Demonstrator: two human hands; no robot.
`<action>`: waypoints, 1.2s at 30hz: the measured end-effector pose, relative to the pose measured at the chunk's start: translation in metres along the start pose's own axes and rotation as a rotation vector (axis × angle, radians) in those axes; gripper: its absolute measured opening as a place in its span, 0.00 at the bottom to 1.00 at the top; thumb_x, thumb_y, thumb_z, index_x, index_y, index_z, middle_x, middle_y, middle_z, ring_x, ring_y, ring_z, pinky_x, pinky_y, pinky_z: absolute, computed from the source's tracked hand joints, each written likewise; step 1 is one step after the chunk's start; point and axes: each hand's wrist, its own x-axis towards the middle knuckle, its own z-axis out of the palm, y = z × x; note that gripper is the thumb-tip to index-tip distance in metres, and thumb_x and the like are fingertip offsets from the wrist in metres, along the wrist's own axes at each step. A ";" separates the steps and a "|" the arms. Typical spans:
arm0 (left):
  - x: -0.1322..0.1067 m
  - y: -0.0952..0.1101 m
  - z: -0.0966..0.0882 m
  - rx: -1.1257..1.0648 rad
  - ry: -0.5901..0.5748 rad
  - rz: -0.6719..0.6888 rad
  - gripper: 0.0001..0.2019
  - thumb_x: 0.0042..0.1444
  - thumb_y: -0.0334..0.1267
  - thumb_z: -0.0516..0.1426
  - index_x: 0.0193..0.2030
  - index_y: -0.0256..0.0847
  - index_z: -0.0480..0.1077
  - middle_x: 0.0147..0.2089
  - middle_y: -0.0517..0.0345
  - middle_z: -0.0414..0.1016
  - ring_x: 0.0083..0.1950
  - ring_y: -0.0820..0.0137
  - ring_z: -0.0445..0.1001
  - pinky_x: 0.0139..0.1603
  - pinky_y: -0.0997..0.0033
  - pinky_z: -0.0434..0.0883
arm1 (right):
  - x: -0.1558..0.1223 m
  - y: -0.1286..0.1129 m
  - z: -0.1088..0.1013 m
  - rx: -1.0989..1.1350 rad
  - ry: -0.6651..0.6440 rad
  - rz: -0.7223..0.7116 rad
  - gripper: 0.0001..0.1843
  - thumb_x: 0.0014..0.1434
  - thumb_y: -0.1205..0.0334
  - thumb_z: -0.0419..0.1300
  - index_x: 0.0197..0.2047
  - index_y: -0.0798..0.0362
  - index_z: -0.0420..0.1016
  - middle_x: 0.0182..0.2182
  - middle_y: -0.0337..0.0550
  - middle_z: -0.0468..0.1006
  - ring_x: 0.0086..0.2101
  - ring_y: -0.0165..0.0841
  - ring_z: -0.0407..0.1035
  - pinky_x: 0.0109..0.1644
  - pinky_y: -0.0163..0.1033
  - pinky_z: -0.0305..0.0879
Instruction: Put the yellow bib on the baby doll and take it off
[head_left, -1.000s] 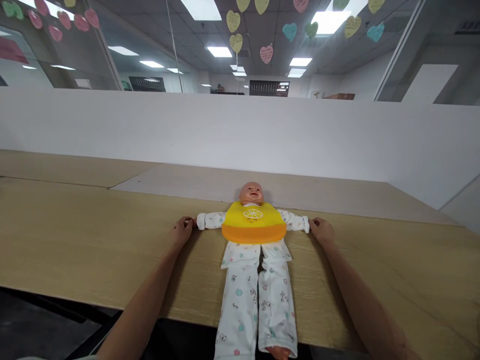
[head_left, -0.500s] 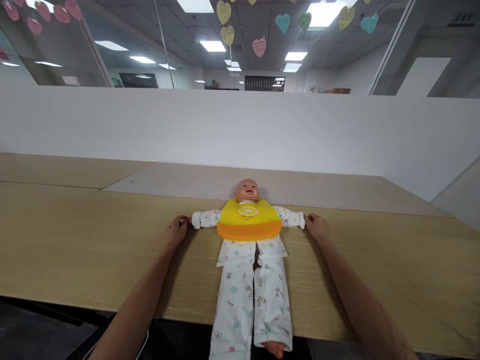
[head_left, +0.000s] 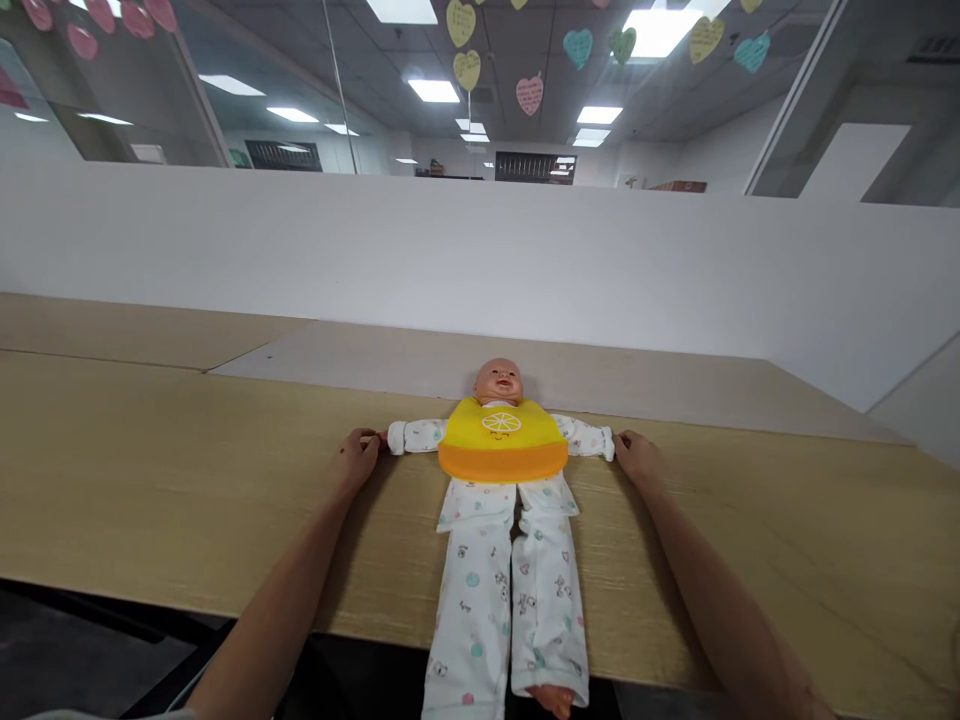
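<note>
A baby doll (head_left: 498,381) lies on its back on the wooden table (head_left: 150,470), arms spread, in white patterned pyjamas (head_left: 501,590) and a yellow and orange bib (head_left: 502,443). Its legs hang over the near table edge. My left hand (head_left: 358,455) rests on the table with its fingers curled at the end of the doll's left-side sleeve. My right hand (head_left: 634,455) lies at the tip of the other sleeve, fingers curled against the cuff.
A white partition wall (head_left: 480,260) runs behind the table. Glass panes above it carry paper hearts (head_left: 529,95). A paler board (head_left: 360,355) lies on the table's far part. Dark floor shows below the near edge.
The view has shifted slightly; my hands stay at the doll's sleeve ends and the doll has not visibly moved.
</note>
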 end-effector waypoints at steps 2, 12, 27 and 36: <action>-0.001 0.001 -0.001 -0.018 0.038 -0.029 0.14 0.55 0.40 0.53 0.45 0.37 0.72 0.42 0.45 0.78 0.44 0.57 0.74 0.40 0.65 0.66 | 0.000 -0.001 0.000 -0.021 -0.006 0.014 0.21 0.64 0.54 0.46 0.42 0.55 0.77 0.41 0.54 0.79 0.41 0.39 0.73 0.38 0.36 0.58; -0.005 0.002 -0.016 -0.153 0.143 -0.022 0.14 0.51 0.37 0.51 0.41 0.39 0.73 0.28 0.58 0.74 0.27 0.67 0.69 0.29 0.71 0.62 | -0.001 -0.004 -0.004 -0.024 0.029 0.062 0.22 0.64 0.56 0.44 0.42 0.57 0.77 0.41 0.57 0.79 0.41 0.41 0.73 0.40 0.38 0.60; 0.011 0.067 -0.002 -0.373 0.052 0.116 0.13 0.45 0.38 0.51 0.35 0.41 0.73 0.29 0.58 0.74 0.32 0.66 0.72 0.33 0.70 0.67 | 0.007 -0.069 -0.022 0.344 0.106 -0.263 0.18 0.61 0.55 0.47 0.42 0.54 0.74 0.35 0.48 0.78 0.36 0.34 0.70 0.41 0.36 0.60; 0.026 0.116 0.046 -0.904 -0.259 -0.096 0.15 0.43 0.44 0.58 0.36 0.37 0.70 0.39 0.50 0.75 0.39 0.66 0.75 0.43 0.66 0.72 | 0.024 -0.131 -0.002 0.945 -0.252 -0.136 0.19 0.55 0.49 0.52 0.40 0.54 0.71 0.42 0.48 0.76 0.38 0.35 0.71 0.44 0.40 0.66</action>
